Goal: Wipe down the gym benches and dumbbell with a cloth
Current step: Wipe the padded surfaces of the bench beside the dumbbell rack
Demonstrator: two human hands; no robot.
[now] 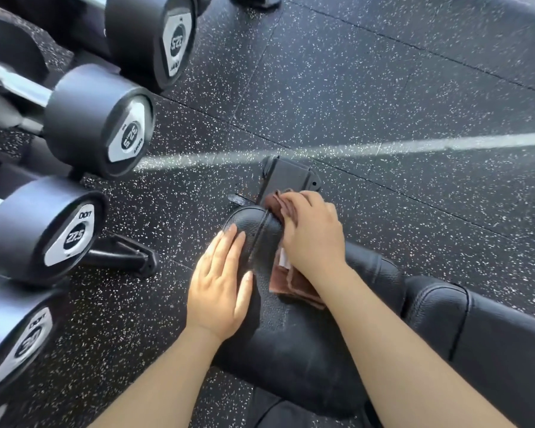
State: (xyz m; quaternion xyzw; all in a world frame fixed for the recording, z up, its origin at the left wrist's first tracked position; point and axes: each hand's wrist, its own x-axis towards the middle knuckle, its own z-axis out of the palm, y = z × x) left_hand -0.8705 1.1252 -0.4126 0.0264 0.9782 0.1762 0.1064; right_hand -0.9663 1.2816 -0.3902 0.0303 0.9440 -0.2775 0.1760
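A black padded gym bench [291, 344] runs from the lower right toward the middle of the view. My left hand [220, 288] lies flat with straight fingers on the left side of its narrow end. My right hand [312, 233] presses a brown cloth [294, 282] onto the bench's far end, fingers bent over the bunched cloth near the tip. Part of the cloth sticks out under my wrist. Black dumbbells [96, 122] with silver end plates sit on a rack at the left.
A black bench foot plate [291, 177] lies on the speckled rubber floor [383, 88] just beyond the bench tip. A rack foot [127, 257] juts out at the left of the bench. A white line [414, 146] crosses the floor.
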